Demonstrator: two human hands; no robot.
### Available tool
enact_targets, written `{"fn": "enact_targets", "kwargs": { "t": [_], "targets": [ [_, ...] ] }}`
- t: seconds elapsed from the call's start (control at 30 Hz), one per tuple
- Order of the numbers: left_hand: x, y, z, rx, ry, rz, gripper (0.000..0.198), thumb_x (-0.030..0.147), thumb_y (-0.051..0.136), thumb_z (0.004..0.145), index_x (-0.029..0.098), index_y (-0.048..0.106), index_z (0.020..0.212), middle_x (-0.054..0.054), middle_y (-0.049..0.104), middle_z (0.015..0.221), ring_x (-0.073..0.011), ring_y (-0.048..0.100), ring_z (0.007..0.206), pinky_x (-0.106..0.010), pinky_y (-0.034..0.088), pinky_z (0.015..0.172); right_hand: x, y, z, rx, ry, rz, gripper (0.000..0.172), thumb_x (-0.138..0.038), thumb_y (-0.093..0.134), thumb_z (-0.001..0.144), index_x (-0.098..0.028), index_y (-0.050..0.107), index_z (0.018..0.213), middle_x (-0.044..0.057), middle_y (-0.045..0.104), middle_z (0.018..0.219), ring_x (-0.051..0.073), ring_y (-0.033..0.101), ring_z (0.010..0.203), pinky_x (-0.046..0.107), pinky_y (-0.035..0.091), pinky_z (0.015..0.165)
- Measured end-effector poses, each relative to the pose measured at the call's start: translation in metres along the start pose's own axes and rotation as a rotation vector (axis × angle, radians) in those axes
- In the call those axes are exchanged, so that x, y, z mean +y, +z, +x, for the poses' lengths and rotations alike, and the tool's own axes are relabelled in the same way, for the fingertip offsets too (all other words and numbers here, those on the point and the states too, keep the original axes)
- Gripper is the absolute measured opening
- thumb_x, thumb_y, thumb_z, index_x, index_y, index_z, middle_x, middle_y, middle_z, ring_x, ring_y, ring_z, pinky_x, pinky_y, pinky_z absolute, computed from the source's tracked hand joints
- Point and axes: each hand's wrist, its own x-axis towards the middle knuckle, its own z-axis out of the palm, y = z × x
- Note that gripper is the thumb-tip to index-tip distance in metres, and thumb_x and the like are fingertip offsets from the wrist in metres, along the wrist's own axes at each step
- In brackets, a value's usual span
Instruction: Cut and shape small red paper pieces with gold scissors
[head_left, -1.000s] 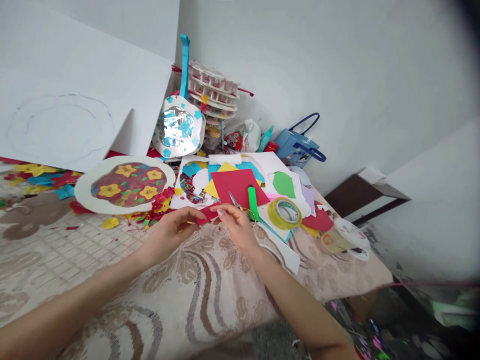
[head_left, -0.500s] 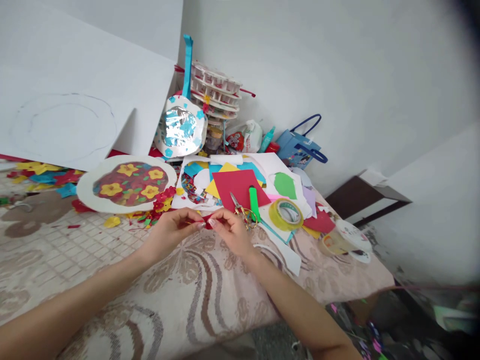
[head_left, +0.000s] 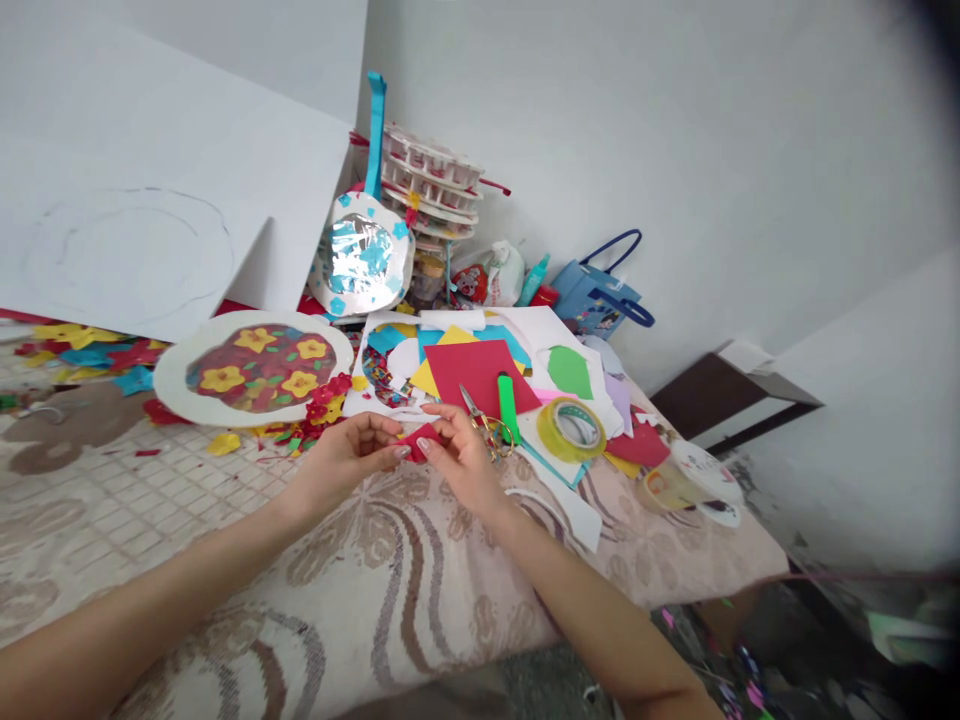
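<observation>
Between my two hands is a small piece of red paper [head_left: 420, 441], pinched from both sides just above the tablecloth. My left hand [head_left: 352, 452] grips its left edge with thumb and fingers closed. On the other edge, the thumb and fingertips of my right hand [head_left: 463, 460] are closed too. Gold-handled scissors [head_left: 491, 432] lie right beside my right hand, with a green cutter [head_left: 508, 408] next to them. Behind these is a larger red paper sheet [head_left: 480, 375]. Left of my hands rests a white-rimmed oval panel [head_left: 176, 385] with yellow flowers.
A roll of yellow tape [head_left: 551, 432] and a clear tub [head_left: 667, 490] stand to the right. At the back are a blue-spotted fan shape [head_left: 319, 270], a tiered white stand [head_left: 431, 180], a blue bag [head_left: 600, 295] and a large white board [head_left: 150, 150]. Paper scraps [head_left: 97, 350] lie at left.
The red paper piece has opened out and shows more of its face between my fingers. My right fingers have shifted slightly up; both arms stay nearly in place.
</observation>
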Motion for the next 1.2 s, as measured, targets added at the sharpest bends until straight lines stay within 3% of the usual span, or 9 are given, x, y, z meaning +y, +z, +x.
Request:
{"fn": "enact_targets", "kwargs": {
  "t": [0.37, 0.73, 0.87, 1.07, 1.2],
  "targets": [
    [-0.001, 0.0, -0.003, -0.012, -0.009, -0.014, 0.029, 0.031, 0.067, 0.072, 0.016, 0.053, 0.093, 0.0, 0.057, 0.077, -0.0115, 0.055, 0.07, -0.025, 0.043, 0.066, 0.0, 0.002, 0.0, 0.015, 0.056, 0.096, 0.03, -0.027, 0.059, 0.079, -0.023, 0.05, 0.107, -0.003, 0.055, 0.073, 0.011, 0.054, 0.065, 0.025, 0.047, 0.063],
    [0.002, 0.001, -0.006, 0.029, -0.001, -0.038, 0.028, 0.031, 0.066, 0.072, 0.018, 0.054, 0.093, 0.001, 0.058, 0.073, -0.0116, 0.055, 0.066, -0.024, 0.043, 0.064, 0.005, 0.005, 0.0, -0.045, 0.152, 0.231, 0.043, -0.025, 0.069, 0.069, -0.026, 0.049, 0.107, -0.001, 0.06, 0.09, 0.013, 0.058, 0.078, 0.027, 0.049, 0.073],
    [0.0, 0.002, -0.005, 0.055, 0.011, -0.029, 0.03, 0.032, 0.068, 0.07, 0.018, 0.056, 0.093, 0.001, 0.059, 0.072, -0.0124, 0.056, 0.066, -0.025, 0.044, 0.064, 0.007, 0.008, -0.002, -0.013, 0.15, 0.184, 0.038, -0.024, 0.066, 0.071, -0.025, 0.05, 0.106, 0.0, 0.06, 0.092, 0.014, 0.058, 0.077, 0.027, 0.049, 0.07],
    [0.007, 0.006, -0.005, 0.104, -0.088, -0.158, 0.029, 0.04, 0.061, 0.076, 0.015, 0.061, 0.089, -0.004, 0.064, 0.085, -0.0122, 0.058, 0.067, -0.027, 0.048, 0.068, 0.011, 0.007, 0.0, 0.07, 0.16, 0.214, 0.036, -0.023, 0.066, 0.07, -0.023, 0.052, 0.103, 0.001, 0.06, 0.091, 0.012, 0.056, 0.071, 0.024, 0.049, 0.064],
    [0.012, 0.009, -0.006, 0.112, -0.157, -0.175, 0.038, 0.049, 0.053, 0.078, 0.013, 0.061, 0.086, -0.007, 0.066, 0.073, -0.0164, 0.061, 0.066, -0.03, 0.05, 0.065, 0.008, 0.006, 0.001, 0.112, 0.174, 0.232, 0.035, -0.023, 0.067, 0.069, -0.022, 0.052, 0.101, 0.0, 0.06, 0.087, 0.011, 0.055, 0.066, 0.024, 0.048, 0.062]
  ]
}}
